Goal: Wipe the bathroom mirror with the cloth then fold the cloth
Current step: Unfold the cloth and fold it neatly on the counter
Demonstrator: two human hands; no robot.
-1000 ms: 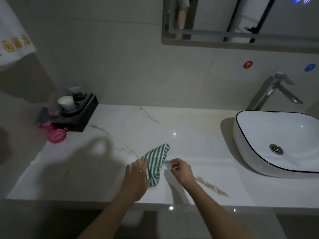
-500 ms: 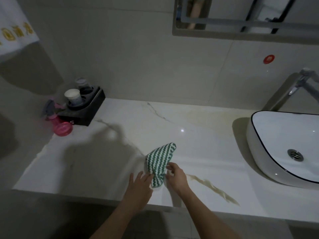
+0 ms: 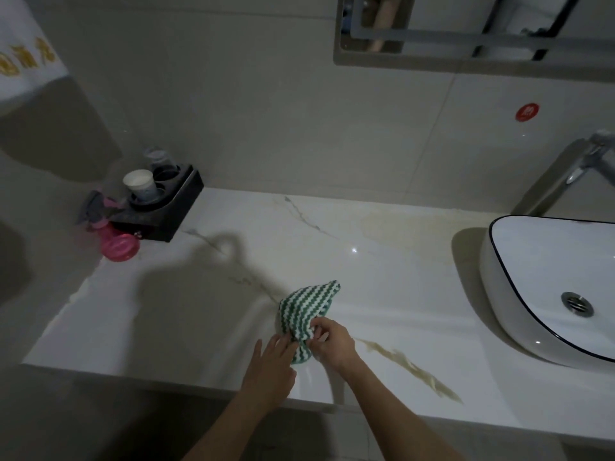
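Note:
A green and white striped cloth (image 3: pixel 304 309) lies bunched on the marble counter (image 3: pixel 382 277) near its front edge. My right hand (image 3: pixel 332 342) pinches the cloth's near right edge with curled fingers. My left hand (image 3: pixel 271 369) lies beside the cloth on its left, fingers straight and touching the cloth's near end. The mirror (image 3: pixel 466 28) hangs on the wall at the top right, only its lower part in view.
A white basin (image 3: pixel 549 287) with a chrome tap (image 3: pixel 592 158) stands at the right. At the back left are a black cup holder (image 3: pixel 163 204) with cups and a pink spray bottle (image 3: pixel 114 239). A white towel (image 3: pixel 23 51) hangs at the top left.
My right hand has come onto the cloth and taken hold of its near edge. My left hand slid back toward the counter's front edge. The camera view shifted left.

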